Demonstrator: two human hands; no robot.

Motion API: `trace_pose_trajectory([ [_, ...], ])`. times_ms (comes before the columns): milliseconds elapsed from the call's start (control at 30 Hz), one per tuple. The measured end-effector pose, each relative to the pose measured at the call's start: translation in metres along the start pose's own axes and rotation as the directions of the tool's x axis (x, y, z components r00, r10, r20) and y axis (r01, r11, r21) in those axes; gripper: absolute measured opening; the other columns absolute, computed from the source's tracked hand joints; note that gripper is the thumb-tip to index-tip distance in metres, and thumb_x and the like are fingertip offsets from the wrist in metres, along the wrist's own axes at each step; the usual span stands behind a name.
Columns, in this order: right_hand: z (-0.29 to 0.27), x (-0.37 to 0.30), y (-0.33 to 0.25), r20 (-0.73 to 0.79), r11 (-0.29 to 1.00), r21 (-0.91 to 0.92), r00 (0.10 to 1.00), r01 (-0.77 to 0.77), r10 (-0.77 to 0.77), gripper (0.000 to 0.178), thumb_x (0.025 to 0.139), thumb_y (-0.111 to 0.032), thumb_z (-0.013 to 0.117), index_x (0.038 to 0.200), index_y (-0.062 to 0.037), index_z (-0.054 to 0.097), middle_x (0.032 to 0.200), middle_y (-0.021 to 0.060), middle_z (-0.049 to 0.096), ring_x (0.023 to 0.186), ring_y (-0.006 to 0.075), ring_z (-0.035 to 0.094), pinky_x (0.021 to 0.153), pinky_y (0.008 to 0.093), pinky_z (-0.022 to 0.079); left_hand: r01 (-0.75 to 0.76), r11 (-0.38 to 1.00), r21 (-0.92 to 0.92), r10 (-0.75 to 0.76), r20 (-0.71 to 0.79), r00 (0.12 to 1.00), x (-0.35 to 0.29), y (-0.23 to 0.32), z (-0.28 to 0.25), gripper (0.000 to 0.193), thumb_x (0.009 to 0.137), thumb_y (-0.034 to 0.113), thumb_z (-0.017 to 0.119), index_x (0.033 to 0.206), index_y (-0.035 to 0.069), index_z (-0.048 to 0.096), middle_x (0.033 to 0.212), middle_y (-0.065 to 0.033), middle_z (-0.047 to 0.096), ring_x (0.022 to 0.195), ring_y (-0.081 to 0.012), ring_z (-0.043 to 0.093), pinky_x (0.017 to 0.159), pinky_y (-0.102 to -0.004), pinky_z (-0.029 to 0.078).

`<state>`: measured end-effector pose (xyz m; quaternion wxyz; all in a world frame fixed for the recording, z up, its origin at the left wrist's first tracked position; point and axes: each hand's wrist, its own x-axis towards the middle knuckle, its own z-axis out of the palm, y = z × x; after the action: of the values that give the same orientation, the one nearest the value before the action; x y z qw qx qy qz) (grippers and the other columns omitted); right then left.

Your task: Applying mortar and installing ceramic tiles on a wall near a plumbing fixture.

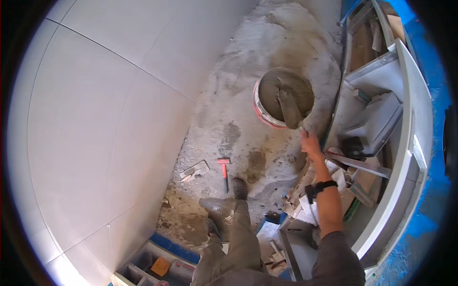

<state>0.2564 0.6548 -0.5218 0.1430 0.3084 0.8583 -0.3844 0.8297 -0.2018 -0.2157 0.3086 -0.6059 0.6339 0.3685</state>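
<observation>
My right hand (pixel 311 145) is closed around the handle of a trowel (pixel 289 109). The trowel's blade, coated in grey-brown mortar, reaches over the near rim of a round bucket (pixel 256 101) and lies in the mortar (pixel 270 89). A small ridge of mortar stands at the blade's far end. At the very bottom edge, a sliver of skin that seems to be my left hand (pixel 162 283) shows; its fingers cannot be made out.
A red-headed hammer (pixel 224 172) and a flat finishing trowel (pixel 194 170) lie on the stained floor (pixel 214 133) near my feet. Large pale wall tiles (pixel 90 95) rise on the left. Along the right stands a white-edged cabinet frame (pixel 409 100) filled with boards and scraps.
</observation>
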Motion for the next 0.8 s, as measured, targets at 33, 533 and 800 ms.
trace_pose_trajectory([
  [33,0.043,-0.013,-0.012,-0.048,0.995,-0.02,0.994,0.098,-0.099,0.044,0.105,-0.037,0.052,0.118,0.0036,0.062,0.106,0.0316,0.068,0.1,0.0529,0.062,0.086,0.0571,0.048,-0.083,0.978,0.194,0.092,-0.04,0.995,-0.014,-0.007,-0.006,0.041,0.099,0.031,0.069,0.134,0.01,0.06,0.09,-0.0069,0.069,0.067,-0.0204,0.068,0.053,-0.0322,0.054],
  [533,0.092,-0.183,0.002,-0.411,0.992,0.108,0.912,0.067,-0.017,0.03,0.097,-0.026,0.064,0.112,-0.0003,0.063,0.1,0.0248,0.066,0.093,0.0427,0.065,0.078,0.0486,0.05,-0.337,0.21,0.918,0.397,0.235,0.887,-0.035,-0.024,-0.058,0.033,0.106,0.027,0.051,0.129,0.009,0.066,0.126,-0.0246,0.065,0.116,-0.045,0.059,0.102,-0.0527,0.046],
  [800,0.191,-0.051,0.01,-0.112,0.979,-0.092,0.979,-0.18,0.17,0.033,0.093,-0.016,0.065,0.119,0.0002,0.053,0.126,0.0296,0.062,0.114,0.0466,0.061,0.088,0.0537,0.053,-0.211,0.619,0.756,0.271,0.046,0.961,-0.097,0.065,-0.034,0.024,0.1,0.025,0.057,0.102,0.008,0.074,0.098,-0.0177,0.072,0.094,-0.039,0.067,0.081,-0.0469,0.054],
])
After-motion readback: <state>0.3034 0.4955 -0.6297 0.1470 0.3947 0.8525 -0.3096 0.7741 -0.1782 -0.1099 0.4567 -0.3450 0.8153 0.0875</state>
